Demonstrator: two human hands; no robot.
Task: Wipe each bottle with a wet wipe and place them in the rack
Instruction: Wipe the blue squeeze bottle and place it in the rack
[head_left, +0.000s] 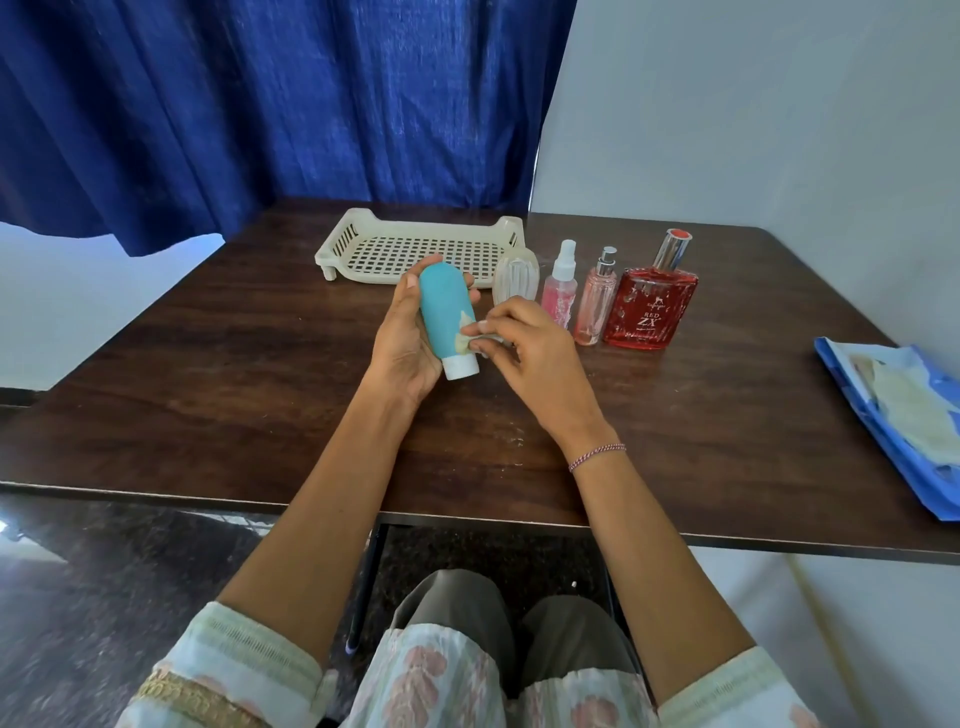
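My left hand (402, 332) grips a teal bottle (444, 312) with a white cap, held above the table with the cap pointing toward me. My right hand (524, 345) pinches a small wet wipe (475, 340) against the bottle's lower side near the cap. A cream perforated rack (363, 236) sits empty at the table's far edge. To the right of the hands stand a cream ribbed bottle (514, 278), a pink spray bottle (561, 286), a slim pink perfume bottle (596, 301) and a large red perfume bottle (652, 306).
A blue wet-wipe pack (893, 415) lies open at the table's right edge, a wipe showing inside. The dark wooden table (234, 389) backs onto a blue curtain (260, 104) and a white wall.
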